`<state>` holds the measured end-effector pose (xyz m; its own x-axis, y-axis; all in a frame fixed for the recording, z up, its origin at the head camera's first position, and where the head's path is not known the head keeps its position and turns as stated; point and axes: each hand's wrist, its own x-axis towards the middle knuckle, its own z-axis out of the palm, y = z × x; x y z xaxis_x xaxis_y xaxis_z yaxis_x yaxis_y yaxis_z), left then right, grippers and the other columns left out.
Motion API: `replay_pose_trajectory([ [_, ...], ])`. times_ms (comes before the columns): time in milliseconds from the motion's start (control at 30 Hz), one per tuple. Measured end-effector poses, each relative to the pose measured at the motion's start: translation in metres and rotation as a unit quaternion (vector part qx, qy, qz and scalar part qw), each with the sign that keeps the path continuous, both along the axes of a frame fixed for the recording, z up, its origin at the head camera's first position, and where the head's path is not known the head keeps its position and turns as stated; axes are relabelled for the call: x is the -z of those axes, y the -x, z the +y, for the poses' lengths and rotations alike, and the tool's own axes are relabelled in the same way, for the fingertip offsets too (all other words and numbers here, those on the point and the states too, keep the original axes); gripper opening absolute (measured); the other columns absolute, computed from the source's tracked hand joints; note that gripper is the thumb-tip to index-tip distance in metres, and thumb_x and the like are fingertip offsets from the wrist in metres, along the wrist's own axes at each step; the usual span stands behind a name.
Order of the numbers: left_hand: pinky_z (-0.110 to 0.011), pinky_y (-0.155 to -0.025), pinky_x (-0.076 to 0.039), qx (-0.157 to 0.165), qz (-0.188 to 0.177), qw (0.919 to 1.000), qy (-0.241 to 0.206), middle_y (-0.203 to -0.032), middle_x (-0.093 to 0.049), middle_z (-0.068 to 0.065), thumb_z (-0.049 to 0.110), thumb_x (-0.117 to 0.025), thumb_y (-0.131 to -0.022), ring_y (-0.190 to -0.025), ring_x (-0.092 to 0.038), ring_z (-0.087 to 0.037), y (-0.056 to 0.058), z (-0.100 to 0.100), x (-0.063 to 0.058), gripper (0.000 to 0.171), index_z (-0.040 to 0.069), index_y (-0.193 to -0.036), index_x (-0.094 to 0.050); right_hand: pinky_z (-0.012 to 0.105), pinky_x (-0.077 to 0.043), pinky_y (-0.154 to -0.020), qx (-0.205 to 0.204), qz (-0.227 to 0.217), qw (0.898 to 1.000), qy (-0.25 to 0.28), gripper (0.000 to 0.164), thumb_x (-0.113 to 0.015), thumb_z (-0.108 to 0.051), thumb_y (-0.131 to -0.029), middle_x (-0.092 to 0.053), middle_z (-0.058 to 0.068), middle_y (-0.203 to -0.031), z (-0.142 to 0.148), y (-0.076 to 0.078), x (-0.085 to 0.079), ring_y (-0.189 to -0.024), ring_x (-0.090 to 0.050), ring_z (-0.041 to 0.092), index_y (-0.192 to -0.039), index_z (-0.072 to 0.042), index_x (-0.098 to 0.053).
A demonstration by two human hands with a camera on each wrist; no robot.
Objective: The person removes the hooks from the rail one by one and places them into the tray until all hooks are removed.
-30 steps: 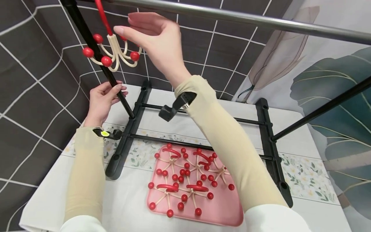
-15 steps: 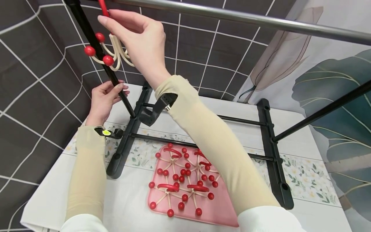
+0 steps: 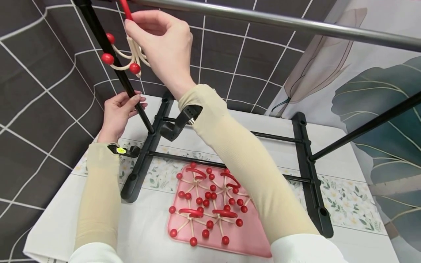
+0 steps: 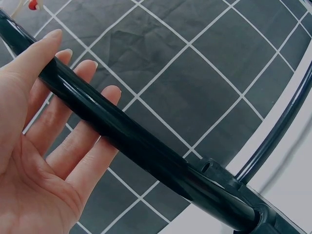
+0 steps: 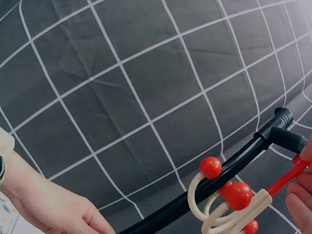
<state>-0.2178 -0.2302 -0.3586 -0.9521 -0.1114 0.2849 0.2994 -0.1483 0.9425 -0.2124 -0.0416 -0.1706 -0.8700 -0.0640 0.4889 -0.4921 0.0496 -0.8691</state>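
Note:
At the upper left in the head view, my right hand (image 3: 167, 47) pinches the red hook (image 3: 126, 9) of a small hanger between thumb and fingers. The hanger's cream arms (image 3: 132, 45) curve outward and end in red balls; my hand covers part of them, and the hook's top runs out of frame. In the right wrist view the red hook (image 5: 290, 176) rises beside a black corner joint (image 5: 280, 126). My left hand (image 3: 115, 111) holds the rack's slanting black pole (image 3: 125, 82) low down, thumb in front, fingers behind, as the left wrist view shows.
A pink tray (image 3: 253, 233) on the white table carries several similar hangers (image 3: 190, 215). A metal bar (image 3: 230, 16) spans the rack's top. Black feet (image 3: 135, 179) and lower crossbars (image 3: 184, 157) stand behind the tray. A dark gridded cloth (image 3: 223, 54) hangs behind.
My right hand has moved left from beside the hanger and taken hold of its red hook. The hanger has since shifted slightly right and turned. My left hand stays on the pole.

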Motion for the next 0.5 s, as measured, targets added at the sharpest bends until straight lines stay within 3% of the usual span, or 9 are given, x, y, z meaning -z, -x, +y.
replay_pose_trajectory([
  [200,-0.026,-0.082,-0.059,-0.008,0.0,0.9999,0.011,-0.097,-0.074,-0.011,0.013,-0.076,-0.094,-0.086,-0.075,-0.02,-0.0005,0.0005,-0.0003,0.026,-0.004,-0.113,-0.072,0.016,-0.052,-0.074,0.022,-0.004,1.0,0.021,0.016,-0.082,-0.009,-0.086,-0.075,-0.006,-0.087,0.0027,0.0023,0.0011,-0.082,-0.068,-0.001,-0.101,-0.005,-0.079],
  [500,-0.025,-0.082,-0.059,-0.011,-0.006,0.9998,0.014,-0.097,-0.075,-0.009,0.013,-0.076,-0.094,-0.085,-0.075,-0.019,-0.0012,0.0021,0.0003,0.021,0.0,-0.11,-0.074,0.02,-0.055,-0.074,0.02,-0.01,0.996,0.087,0.014,-0.081,-0.003,-0.086,-0.074,-0.003,-0.078,0.0067,0.0032,0.0046,-0.078,-0.071,0.004,-0.099,0.0,-0.077],
])
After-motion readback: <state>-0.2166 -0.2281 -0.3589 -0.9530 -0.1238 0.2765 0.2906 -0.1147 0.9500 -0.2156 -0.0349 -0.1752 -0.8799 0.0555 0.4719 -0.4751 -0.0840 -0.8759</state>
